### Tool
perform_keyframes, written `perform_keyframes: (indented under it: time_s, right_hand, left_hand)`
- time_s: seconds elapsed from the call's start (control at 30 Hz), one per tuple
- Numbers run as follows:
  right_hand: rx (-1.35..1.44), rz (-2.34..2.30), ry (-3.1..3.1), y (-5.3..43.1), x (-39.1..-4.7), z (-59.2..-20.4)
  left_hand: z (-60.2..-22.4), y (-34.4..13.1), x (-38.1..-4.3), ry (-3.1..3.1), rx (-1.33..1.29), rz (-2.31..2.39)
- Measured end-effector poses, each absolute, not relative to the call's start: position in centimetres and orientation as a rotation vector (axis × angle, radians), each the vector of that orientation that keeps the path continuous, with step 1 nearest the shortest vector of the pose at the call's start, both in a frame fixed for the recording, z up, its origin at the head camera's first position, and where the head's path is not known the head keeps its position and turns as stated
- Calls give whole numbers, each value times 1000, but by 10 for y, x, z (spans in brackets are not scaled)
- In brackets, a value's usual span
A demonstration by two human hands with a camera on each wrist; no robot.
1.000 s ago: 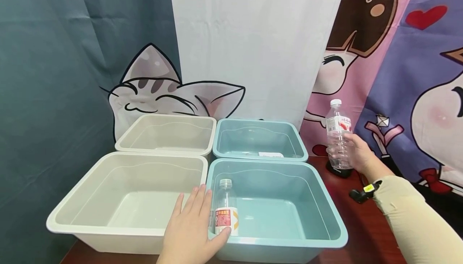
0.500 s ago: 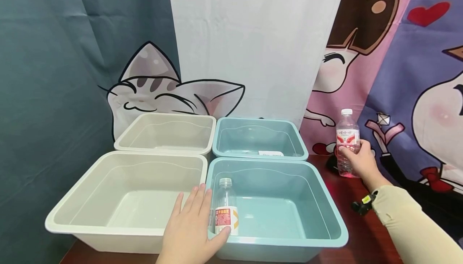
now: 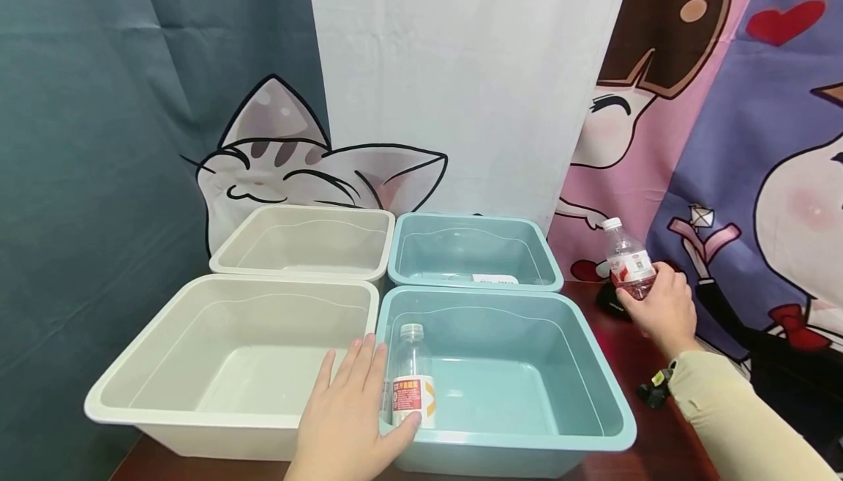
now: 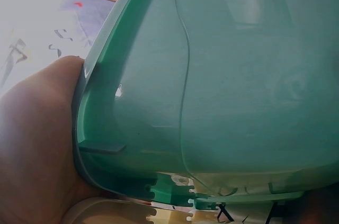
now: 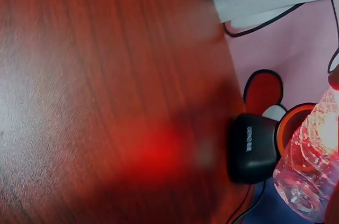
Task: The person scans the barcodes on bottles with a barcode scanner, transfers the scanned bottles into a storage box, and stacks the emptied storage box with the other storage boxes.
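My left hand (image 3: 352,415) lies with straight fingers at the corner of the front teal bin (image 3: 500,440), its thumb at the rim. In the left wrist view, that hand (image 4: 37,134) is right against the bin's edge. Inside the bin a clear bottle (image 3: 413,393) with a red, white and yellow label stands by the left wall. Off to the right, my right hand (image 3: 661,309) grips a clear plastic bottle (image 3: 630,265) with a white cap, tilted left. Reddish light falls on this bottle (image 5: 310,168) beside a black device (image 5: 254,148).
Two cream bins, front (image 3: 197,420) and back (image 3: 303,211), stand on the left. The back teal bin (image 3: 467,221) holds something with a white label (image 3: 495,279). A red glow (image 5: 161,152) lies on the brown table (image 5: 106,75). Printed curtains (image 3: 461,64) hang behind.
The right hand has lowered slightly and turned the bottle, which leaned little before and now tilts left with its label rotated. The left hand and the bins have stayed in place.
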State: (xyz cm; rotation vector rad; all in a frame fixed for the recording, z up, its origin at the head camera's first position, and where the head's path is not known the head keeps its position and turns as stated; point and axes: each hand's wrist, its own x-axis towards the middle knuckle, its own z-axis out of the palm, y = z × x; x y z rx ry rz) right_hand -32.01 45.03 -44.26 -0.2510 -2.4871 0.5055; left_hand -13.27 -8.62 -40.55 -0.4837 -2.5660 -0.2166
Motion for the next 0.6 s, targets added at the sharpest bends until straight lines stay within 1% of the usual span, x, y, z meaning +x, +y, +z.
perform_keyframes:
  time_s: [0.6]
  right_hand:
    - [-220,357,-2422,456,-319,-459]
  left_hand:
    - [-404,-86,-134,-2587,-478,-192]
